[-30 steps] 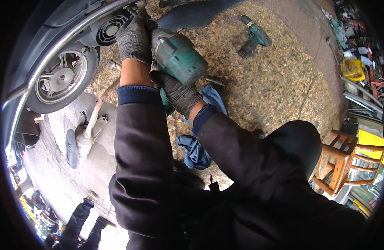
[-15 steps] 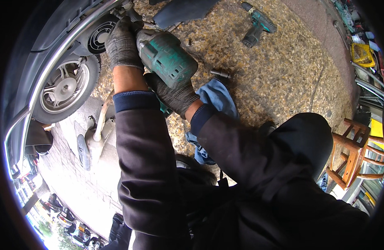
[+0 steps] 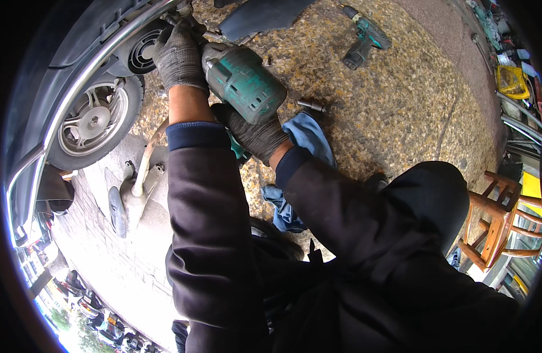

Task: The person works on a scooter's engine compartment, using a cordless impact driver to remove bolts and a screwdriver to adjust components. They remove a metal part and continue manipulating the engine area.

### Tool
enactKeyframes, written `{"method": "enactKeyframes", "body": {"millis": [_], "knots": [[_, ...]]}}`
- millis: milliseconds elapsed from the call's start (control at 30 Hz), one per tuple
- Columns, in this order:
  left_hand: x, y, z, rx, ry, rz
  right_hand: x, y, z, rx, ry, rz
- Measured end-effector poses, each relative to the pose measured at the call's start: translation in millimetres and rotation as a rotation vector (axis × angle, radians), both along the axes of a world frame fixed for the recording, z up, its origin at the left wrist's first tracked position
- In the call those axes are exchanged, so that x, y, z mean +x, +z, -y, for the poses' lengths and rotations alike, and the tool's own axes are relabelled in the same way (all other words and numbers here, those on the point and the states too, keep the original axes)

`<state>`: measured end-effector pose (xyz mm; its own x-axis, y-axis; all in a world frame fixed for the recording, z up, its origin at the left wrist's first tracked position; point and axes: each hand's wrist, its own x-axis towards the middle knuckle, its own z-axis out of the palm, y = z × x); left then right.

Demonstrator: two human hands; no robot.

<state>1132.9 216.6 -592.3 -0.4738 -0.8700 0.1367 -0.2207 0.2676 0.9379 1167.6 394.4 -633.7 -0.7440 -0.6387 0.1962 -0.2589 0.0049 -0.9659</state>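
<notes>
A worn teal and dark grey impact wrench (image 3: 247,85) points up and left toward the underside of a scooter (image 3: 83,50). My right hand (image 3: 253,134), in a grey knit glove, is wrapped round its handle below the body. My left hand (image 3: 181,56), gloved too, is closed beside the wrench's front end, close to the scooter's round black vented cover (image 3: 143,52). What its fingers grip is hidden behind the glove. The scooter's spoked-alloy wheel (image 3: 93,122) stands left of my left wrist.
A teal cordless drill (image 3: 365,41) and a metal socket (image 3: 311,105) lie on the pebbled ground. A blue cloth (image 3: 309,138) rests by my right wrist. An exhaust pipe with muffler (image 3: 136,197) lies at left. A dark panel (image 3: 262,16) is ahead; a wooden stool (image 3: 494,217) stands right.
The wrench and both my hands appear slightly further right in the picture. My grip on the wrench handle stays the same.
</notes>
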Motion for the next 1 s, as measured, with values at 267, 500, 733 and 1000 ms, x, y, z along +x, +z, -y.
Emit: {"method": "enactKeyframes", "body": {"millis": [267,500,733,1000], "knots": [[-6,16,-20,-0.009,0.175,-0.046,-9,4,-10,-0.043,0.044,0.215],[-8,8,-8,-0.271,0.225,0.088,-22,7,-10,-0.081,-0.01,-0.2],[-7,18,2,-0.146,0.066,0.208,-18,-3,-7,-0.063,-0.086,-0.379],[-9,24,2,-0.097,0.015,0.214,-19,-6,-8,0.116,-0.001,-0.399]]}}
